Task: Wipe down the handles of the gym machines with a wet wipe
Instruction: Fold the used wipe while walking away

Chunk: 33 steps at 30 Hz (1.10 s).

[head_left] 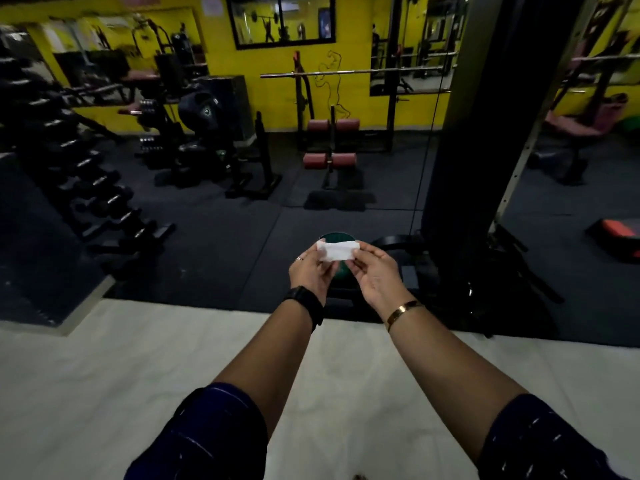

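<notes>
I hold the wet wipe (337,251) at my 12 o'clock, left hand (309,271) pinching its 9 o'clock edge and right hand (376,277) its 3 o'clock edge; I judge it light, limp and slippery, best gripped bunched.

walls (221,64) yellow | floor (225,230) dark mats | mirror (280,19) framed | dumbbell rack (86,168) left

Dim gym, dark equipment sunk in shadow; the bright yellow painted wall (266,81) and pale white floor strip (104,375) catch most light. Soft blur throughout, edges bowed by wide-angle distortion.
</notes>
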Tool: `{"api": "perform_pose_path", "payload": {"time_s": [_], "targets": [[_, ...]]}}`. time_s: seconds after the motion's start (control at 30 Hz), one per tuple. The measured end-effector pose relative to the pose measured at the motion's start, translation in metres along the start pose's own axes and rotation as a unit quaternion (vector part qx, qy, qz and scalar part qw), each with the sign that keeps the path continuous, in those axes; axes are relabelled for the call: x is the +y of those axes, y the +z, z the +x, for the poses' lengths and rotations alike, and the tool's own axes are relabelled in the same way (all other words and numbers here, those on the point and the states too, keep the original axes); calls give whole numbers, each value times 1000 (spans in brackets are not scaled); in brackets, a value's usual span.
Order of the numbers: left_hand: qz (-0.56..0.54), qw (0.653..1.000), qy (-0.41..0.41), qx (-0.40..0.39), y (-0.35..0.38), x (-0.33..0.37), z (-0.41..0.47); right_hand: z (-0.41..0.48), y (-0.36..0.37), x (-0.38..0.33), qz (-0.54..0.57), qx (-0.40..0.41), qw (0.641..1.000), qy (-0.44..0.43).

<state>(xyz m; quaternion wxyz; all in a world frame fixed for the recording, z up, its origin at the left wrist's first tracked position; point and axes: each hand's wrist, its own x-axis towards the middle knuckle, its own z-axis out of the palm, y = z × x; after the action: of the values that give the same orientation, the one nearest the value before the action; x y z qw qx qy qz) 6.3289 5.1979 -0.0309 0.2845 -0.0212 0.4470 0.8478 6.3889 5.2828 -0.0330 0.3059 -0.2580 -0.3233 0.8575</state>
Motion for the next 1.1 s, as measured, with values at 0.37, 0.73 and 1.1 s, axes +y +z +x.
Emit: {"api": "perform_pose_path", "payload": {"time_s": [0.37, 0.73, 1.1], "targets": [[52, 998, -23, 6, 89, 10, 224, 231, 37, -37, -2, 36, 999, 10], [55, 995, -72, 31, 118, 10, 466, 467, 70, -14, -42, 87, 995, 36], [92, 979, -152, 100, 136, 2, 655, 642, 89, 10, -99, 127, 983, 88]]}}
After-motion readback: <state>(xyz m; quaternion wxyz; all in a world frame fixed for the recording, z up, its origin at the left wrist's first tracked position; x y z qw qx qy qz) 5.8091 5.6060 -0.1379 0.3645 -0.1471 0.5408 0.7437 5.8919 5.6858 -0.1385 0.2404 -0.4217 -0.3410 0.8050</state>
